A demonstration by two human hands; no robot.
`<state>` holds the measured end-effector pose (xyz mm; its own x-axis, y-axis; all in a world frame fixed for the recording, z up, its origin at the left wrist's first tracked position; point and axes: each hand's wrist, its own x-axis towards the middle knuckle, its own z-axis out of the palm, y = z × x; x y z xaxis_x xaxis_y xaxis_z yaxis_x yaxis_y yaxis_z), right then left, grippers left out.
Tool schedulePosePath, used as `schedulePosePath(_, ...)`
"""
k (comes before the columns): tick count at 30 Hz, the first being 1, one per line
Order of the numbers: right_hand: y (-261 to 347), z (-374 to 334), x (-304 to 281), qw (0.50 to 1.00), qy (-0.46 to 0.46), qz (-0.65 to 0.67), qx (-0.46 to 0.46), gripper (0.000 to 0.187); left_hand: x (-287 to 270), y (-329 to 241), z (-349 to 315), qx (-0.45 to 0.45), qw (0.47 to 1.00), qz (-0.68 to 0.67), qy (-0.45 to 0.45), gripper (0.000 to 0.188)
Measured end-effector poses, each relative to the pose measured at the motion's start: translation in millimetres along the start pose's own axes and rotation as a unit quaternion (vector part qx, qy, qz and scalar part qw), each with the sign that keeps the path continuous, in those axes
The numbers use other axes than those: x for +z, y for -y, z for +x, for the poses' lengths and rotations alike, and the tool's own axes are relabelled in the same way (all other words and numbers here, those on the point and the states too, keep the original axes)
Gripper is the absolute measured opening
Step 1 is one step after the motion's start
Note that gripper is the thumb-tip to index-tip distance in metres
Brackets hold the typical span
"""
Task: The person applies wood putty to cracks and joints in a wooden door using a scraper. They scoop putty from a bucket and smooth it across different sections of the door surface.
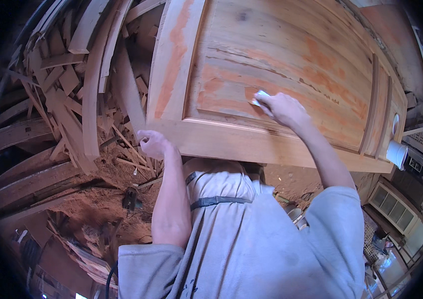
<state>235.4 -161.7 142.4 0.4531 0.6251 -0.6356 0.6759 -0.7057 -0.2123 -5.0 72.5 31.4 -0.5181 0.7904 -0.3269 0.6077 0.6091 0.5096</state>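
Note:
A large wooden panelled door (271,142) lies flat in front of me, with orange filler smeared along its grain and left frame strip. My right hand (286,108) is closed around a small white-and-blue flat tool (260,96), whose exact kind is hard to make out. It presses against the recessed panel (291,55) near the panel's near moulding. At the door's near left corner, my left hand (154,144) has its fingers curled in. Whether something small is in them is hidden.
Scrap boards and offcuts (67,84) are heaped left of the door, above sawdust (96,199) on the ground. A white cup-like container (397,153) is at the door's right end. Further right stands a framed window-like piece (393,207).

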Motion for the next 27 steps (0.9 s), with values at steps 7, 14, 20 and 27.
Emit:
schedulePosePath(7,-38,-15,-21,0.999,0.007,0.043,0.005,0.021,4,0,2,0.006,0.999,0.031,-0.033,0.071)
schedulePosePath(14,-3,54,-34,0.996,-0.013,-0.065,-0.061,0.017,5,0,3,0.015,0.997,0.054,-0.05,0.068)
schedulePosePath(20,-24,42,-33,0.993,0.019,-0.106,-0.058,0.018,7,7,7,0.026,0.998,0.028,-0.05,0.068)
schedulePosePath(27,-81,-8,-41,0.992,0.08,-0.097,0.029,0.022,5,0,3,0.005,0.999,0.018,-0.029,0.068)
